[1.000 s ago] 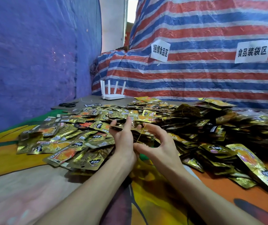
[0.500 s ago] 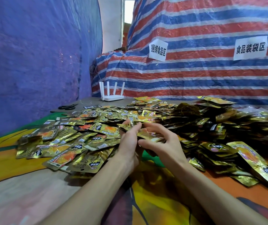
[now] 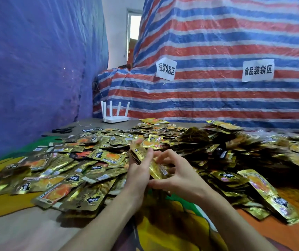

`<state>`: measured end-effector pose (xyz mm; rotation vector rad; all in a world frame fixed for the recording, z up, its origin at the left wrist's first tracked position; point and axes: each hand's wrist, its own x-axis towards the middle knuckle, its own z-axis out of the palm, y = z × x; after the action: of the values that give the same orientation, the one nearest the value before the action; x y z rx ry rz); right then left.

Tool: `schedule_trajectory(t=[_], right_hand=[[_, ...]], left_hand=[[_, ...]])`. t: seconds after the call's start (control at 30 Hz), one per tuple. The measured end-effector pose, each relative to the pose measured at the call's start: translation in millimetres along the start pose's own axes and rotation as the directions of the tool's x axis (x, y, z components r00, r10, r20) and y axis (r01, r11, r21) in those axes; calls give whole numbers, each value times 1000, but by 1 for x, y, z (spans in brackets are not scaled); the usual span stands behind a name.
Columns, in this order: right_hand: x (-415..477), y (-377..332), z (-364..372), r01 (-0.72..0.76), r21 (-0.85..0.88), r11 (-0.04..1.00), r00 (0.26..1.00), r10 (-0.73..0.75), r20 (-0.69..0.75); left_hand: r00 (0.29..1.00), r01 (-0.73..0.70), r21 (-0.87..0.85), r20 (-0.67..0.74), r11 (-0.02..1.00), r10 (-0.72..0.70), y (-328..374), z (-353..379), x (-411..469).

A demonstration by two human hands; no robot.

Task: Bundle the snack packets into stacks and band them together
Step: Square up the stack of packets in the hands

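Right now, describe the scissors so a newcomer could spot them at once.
Find the striped tarp at the back, then the white router at its foot. Left of the router, beyond the gold packets, lie the scissors: black, flat on grey tabletop, the only dark tool.

Above loose packets: stack gripped by left hand, right hand.

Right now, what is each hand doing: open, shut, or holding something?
Left hand: holds the stack of packets.
Right hand: fingers curled, pinching the near end of that stack.
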<state>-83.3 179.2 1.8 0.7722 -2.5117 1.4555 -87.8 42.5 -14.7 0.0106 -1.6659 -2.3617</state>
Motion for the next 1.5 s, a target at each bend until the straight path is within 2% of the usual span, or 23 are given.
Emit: schedule_trajectory(t=[0.17,0.23,0.37,0.43,0.5,0.6,0.77,0.9,1.0,1.23,1.37,1.5], right_hand=[[-2,-5,1,11,-104,994,998,-18,-60],[0,-8,-2,13,-122,993,993,-27,-112],[7,-18,-14,-7,-132,991,977,-22,-212],[12,-24,-25,-8,-200,980,962,-47,-270],[25,-29,-41,-31,-343,939,937,-92,-336],[54,-29,-75,-104,-519,849,899,-143,-414],[98,-8,-121,-329,-597,731,816,-98,-570],[107,15,-118,-394,-682,616,872,15,-490],[104,24,-113,-445,-723,528,873,77,-481],[96,12,-111,-476,-747,465,873,144,-466],[96,-3,-97,-445,-763,468,870,25,-492],[96,-22,-60,-229,-793,565,906,-174,-386]], left_hand=[[998,46,107,29,993,-49,-1,4,-3],[997,50,85,53,995,-55,0,4,-5],[994,-46,-7,99,999,46,0,4,-6],[982,-161,56,108,985,155,-2,5,-7],[963,-259,143,116,955,243,-5,5,-8],[942,-332,252,135,909,307,-11,3,-5],[927,-375,342,120,861,356,-15,1,0],[923,-385,382,145,840,357,-16,1,1],[915,-403,407,170,820,365,-17,2,1],[918,-397,475,202,785,342,-20,0,1],[899,-437,475,217,764,380,-15,0,-3],[901,-428,450,152,783,405,8,-1,-4]])
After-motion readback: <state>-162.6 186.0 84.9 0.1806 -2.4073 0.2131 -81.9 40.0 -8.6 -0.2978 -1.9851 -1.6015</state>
